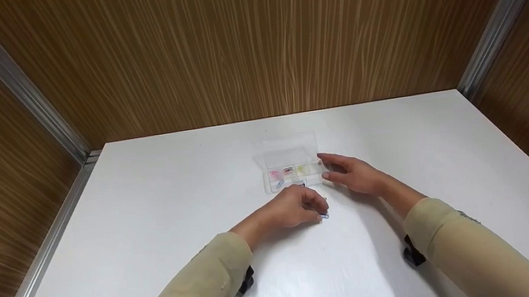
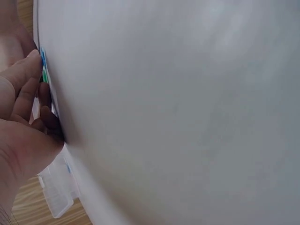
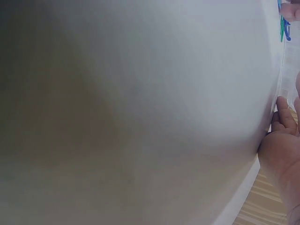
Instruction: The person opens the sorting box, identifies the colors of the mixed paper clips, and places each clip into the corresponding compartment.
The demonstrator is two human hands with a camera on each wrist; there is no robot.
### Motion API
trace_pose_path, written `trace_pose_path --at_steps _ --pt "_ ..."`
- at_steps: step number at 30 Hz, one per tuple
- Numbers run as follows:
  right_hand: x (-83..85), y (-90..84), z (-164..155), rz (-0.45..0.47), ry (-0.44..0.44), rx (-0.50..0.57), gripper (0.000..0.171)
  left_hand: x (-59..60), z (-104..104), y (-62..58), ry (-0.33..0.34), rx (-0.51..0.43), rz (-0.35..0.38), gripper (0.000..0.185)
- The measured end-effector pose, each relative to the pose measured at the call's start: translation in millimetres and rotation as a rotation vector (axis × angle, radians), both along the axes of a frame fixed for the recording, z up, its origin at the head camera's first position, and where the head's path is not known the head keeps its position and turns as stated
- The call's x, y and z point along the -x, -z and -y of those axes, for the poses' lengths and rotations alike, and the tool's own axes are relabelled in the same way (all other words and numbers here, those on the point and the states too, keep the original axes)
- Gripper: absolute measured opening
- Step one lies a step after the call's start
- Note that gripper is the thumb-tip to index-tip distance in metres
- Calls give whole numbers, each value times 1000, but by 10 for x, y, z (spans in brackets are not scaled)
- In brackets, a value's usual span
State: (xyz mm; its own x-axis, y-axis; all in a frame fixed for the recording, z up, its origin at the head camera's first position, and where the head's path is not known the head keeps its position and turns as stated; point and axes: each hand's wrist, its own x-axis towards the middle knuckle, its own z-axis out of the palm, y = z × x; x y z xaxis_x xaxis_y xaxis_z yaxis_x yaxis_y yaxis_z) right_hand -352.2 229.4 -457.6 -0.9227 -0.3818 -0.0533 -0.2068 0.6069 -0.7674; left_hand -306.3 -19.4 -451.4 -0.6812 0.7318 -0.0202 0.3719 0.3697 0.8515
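Note:
A clear plastic compartment box (image 1: pixel 315 180) stands mid-table in the head view, its transparent lid (image 1: pixel 290 150) raised at the back. Small pink pieces (image 1: pixel 275 174), dark pieces (image 1: pixel 288 170) and yellow pieces (image 1: pixel 301 168) sit in the back compartments; a blue clip (image 1: pixel 280 184) lies in the front left one. In front of the box, my left hand (image 1: pixel 297 207) pinches a small blue paper clip (image 1: pixel 325 216) close to the table. A green clip (image 3: pixel 282 29) shows beside the blue in the right wrist view. Thumb and fingers extended, my right hand (image 1: pixel 356 175) touches the box's right end.
The white table (image 1: pixel 150 208) surrounds the box, with wood-patterned panels (image 1: pixel 251 44) behind it and at both sides. Metal posts (image 1: pixel 30 91) run up the corners. A dark device (image 1: pixel 412 254) is strapped under each sleeve.

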Motion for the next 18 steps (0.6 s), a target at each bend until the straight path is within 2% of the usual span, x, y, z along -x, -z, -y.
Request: trace_pose_path --at_steps 6,12,18 --pt "-12 24 -4 8 0 12 63 -31 19 8 -17 0 28 21" --pt "-35 35 -7 27 16 3 64 -58 61 16 -63 45 7 21" --pt "-6 9 -1 22 17 6 64 -23 89 -6 -79 88 -25 18"
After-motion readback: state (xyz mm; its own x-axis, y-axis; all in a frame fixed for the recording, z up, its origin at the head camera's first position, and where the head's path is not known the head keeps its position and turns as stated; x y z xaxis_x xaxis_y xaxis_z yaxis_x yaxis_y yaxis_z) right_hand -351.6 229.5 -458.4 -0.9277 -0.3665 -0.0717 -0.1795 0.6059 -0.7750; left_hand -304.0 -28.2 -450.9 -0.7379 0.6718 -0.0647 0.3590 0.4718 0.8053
